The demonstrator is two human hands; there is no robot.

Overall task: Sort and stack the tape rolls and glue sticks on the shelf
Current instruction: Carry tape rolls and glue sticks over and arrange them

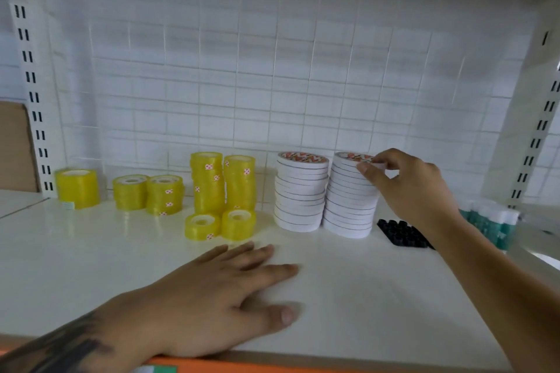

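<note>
Sorting by kind along the shelf (91,239): yellow tape rolls (209,185) stacked at left and centre, two white tape stacks (300,191) side by side, glue sticks (491,221) at far right beside a black tray (400,232). Left hand (218,294) lies flat near the front edge, fingers straight, probably bracing. Right hand (403,182) reaches in, fingers pinching the top rolls of the right-hand white stack, likely squaring it.

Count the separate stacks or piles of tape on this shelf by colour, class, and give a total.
Yellow tape stacks: 7
White tape stacks: 2
Total: 9
The right hand pinches the top of the right-hand white stack.
</note>
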